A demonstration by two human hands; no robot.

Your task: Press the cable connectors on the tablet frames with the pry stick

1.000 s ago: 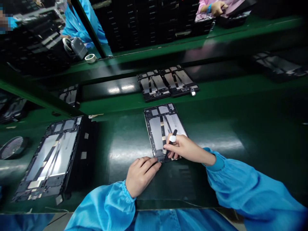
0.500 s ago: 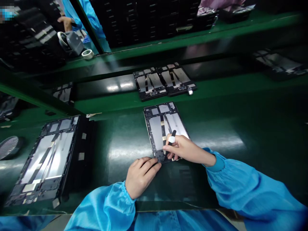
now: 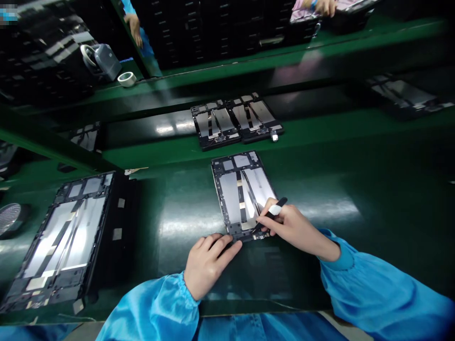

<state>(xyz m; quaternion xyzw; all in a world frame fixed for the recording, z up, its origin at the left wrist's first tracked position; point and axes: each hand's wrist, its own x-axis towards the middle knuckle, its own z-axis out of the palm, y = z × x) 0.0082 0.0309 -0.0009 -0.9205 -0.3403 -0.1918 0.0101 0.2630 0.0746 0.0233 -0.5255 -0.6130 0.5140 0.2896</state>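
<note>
An open tablet chassis lies on the dark green mat in front of me, its silver plates and black flex cables showing. My right hand grips a black pen-like tool with a white band, tip down at the chassis's lower right corner. My left hand rests on the mat, fingers curled together, fingertips pressing the chassis's lower left edge. Both sleeves are bright blue.
A stack of the same chassis sits at the left. Two more chassis lie side by side on the conveyor behind. A tape roll and a grey device stand far left. Other people's hands work at the far bench.
My right hand has shifted right and tilted the tool flatter, its tip now at the lower right corner instead of the middle. The left hand has barely moved.
</note>
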